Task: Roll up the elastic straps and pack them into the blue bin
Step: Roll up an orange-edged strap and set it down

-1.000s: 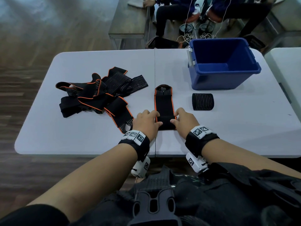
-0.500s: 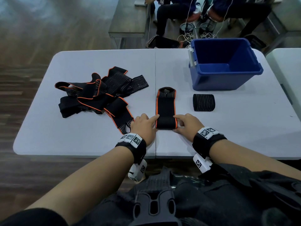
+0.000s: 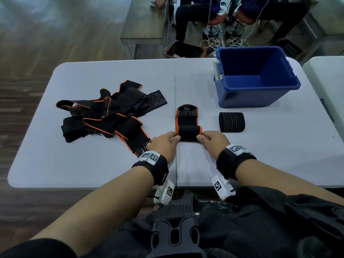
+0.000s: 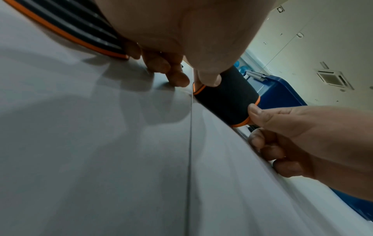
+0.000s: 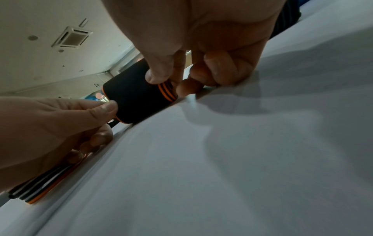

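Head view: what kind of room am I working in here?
Probably an indoor workroom or lab: pale folding table, wood floor, seated people with trailing cables behind, and a ceiling air-conditioning vent.

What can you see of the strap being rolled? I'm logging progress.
The black strap with orange edging lies flat on the white table, left of a finished roll. Its near end is wound into a short roll; the ribbed far end remains flat. The left hand and right hand pinch the roll's two ends.
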`<action>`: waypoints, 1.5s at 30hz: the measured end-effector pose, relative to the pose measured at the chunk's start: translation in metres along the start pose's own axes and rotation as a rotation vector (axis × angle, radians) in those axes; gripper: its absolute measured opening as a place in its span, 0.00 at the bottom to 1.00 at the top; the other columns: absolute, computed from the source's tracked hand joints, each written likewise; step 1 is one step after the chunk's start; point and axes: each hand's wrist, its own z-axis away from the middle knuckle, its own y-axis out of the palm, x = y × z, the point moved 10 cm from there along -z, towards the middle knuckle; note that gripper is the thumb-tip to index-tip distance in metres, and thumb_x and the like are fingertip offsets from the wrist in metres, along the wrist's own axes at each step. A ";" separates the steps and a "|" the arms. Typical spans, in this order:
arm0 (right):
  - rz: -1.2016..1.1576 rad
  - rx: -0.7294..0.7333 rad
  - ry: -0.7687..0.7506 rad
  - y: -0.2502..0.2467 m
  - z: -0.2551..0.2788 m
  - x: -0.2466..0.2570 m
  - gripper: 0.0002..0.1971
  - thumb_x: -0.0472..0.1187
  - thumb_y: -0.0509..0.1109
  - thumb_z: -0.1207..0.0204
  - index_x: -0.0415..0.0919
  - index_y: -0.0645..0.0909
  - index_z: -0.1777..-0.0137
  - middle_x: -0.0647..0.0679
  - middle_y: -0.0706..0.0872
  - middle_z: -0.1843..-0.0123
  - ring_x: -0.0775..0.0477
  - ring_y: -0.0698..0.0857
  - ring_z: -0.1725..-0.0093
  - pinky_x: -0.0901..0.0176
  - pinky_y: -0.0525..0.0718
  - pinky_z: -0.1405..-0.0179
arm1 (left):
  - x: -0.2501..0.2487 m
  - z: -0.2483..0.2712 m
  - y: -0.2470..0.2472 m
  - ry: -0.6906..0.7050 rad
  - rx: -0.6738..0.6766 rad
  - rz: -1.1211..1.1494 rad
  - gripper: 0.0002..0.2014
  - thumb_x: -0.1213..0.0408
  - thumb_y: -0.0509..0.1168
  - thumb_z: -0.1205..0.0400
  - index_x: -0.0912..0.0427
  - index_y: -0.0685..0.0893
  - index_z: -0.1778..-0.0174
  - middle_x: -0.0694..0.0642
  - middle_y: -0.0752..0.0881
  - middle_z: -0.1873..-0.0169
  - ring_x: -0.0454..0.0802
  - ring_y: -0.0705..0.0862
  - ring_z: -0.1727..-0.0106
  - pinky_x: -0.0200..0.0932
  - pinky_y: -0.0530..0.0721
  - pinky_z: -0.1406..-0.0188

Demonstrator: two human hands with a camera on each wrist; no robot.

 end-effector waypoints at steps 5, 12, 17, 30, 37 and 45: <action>0.034 -0.008 0.004 0.000 -0.013 0.004 0.20 0.52 0.61 0.13 0.42 0.82 0.62 0.47 0.83 0.69 0.42 0.82 0.64 0.52 0.78 0.58 | -0.002 -0.009 0.001 -0.039 0.007 0.027 0.17 0.41 0.48 0.11 0.40 0.82 0.43 0.48 0.89 0.51 0.58 0.83 0.41 0.56 0.70 0.39; 0.053 -0.029 -0.016 -0.006 -0.022 0.008 0.27 0.52 0.58 0.12 0.30 0.80 0.63 0.33 0.86 0.64 0.34 0.83 0.62 0.46 0.81 0.55 | -0.006 -0.020 -0.003 -0.073 -0.001 0.030 0.22 0.42 0.45 0.10 0.50 0.77 0.58 0.51 0.87 0.58 0.59 0.83 0.47 0.63 0.67 0.31; 0.077 -0.016 0.000 -0.007 -0.027 0.014 0.27 0.53 0.56 0.11 0.33 0.78 0.65 0.36 0.83 0.65 0.41 0.77 0.65 0.49 0.75 0.62 | -0.007 -0.026 -0.004 -0.106 -0.001 0.020 0.23 0.43 0.44 0.10 0.52 0.76 0.59 0.50 0.85 0.60 0.58 0.83 0.49 0.65 0.68 0.29; 0.043 0.060 0.131 -0.004 -0.032 0.011 0.31 0.57 0.57 0.13 0.29 0.85 0.60 0.34 0.90 0.59 0.35 0.87 0.60 0.48 0.83 0.51 | -0.008 -0.030 -0.011 -0.145 0.071 -0.053 0.21 0.47 0.49 0.10 0.54 0.81 0.54 0.55 0.86 0.55 0.59 0.84 0.46 0.56 0.79 0.38; -0.002 -0.012 0.186 -0.008 -0.016 0.006 0.25 0.56 0.64 0.16 0.36 0.80 0.66 0.39 0.86 0.64 0.36 0.85 0.61 0.48 0.84 0.55 | -0.017 -0.028 -0.024 -0.042 -0.017 0.288 0.22 0.63 0.69 0.18 0.50 0.81 0.27 0.49 0.88 0.53 0.53 0.87 0.44 0.51 0.83 0.35; -0.034 -0.118 0.057 -0.022 0.000 0.014 0.04 0.41 0.71 0.20 0.45 0.79 0.48 0.45 0.86 0.49 0.42 0.85 0.49 0.53 0.81 0.49 | -0.018 -0.008 -0.012 -0.007 0.032 0.290 0.10 0.61 0.69 0.17 0.55 0.91 0.43 0.54 0.92 0.55 0.52 0.89 0.48 0.48 0.85 0.40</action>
